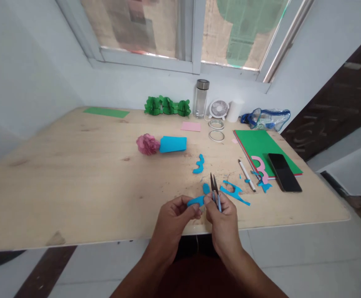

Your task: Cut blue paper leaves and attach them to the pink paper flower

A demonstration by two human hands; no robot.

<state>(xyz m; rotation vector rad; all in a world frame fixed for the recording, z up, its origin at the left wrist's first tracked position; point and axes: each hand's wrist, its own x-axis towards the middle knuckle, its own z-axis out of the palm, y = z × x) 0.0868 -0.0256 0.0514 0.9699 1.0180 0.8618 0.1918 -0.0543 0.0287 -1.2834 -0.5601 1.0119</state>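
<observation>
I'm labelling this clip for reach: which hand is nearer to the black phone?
The right hand is nearer; the phone lies on the table to its right and further back. The left hand, pinching a blue paper piece, sits further left.

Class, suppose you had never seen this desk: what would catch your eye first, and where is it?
First, the two hands at the table's near edge: the left hand pinches a blue paper piece, and the right hand holds small scissors pointing up. Next, the pink paper flower beside a blue paper roll mid-table, and the green paper garland under the window.
</observation>
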